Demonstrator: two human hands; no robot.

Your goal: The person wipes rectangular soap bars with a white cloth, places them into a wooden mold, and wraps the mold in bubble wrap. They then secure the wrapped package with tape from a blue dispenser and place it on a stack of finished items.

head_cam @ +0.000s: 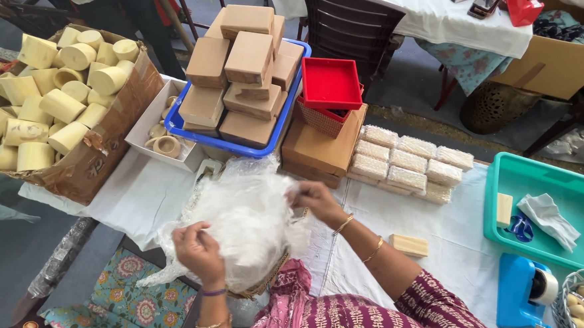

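Left hand fingers closed, pinching clear plastic wrap | right hand pinching its far edge | wrap bunched over a woven basket at table edge | seems light, limp, clingy; best gripped at edges.

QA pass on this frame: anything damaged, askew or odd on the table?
The brown cardboard box of pale yellow cylinders is torn along its front rim. The tan blocks in the blue plastic tray are stacked unevenly. Both hands grip crumpled clear plastic wrap; nothing spilled.
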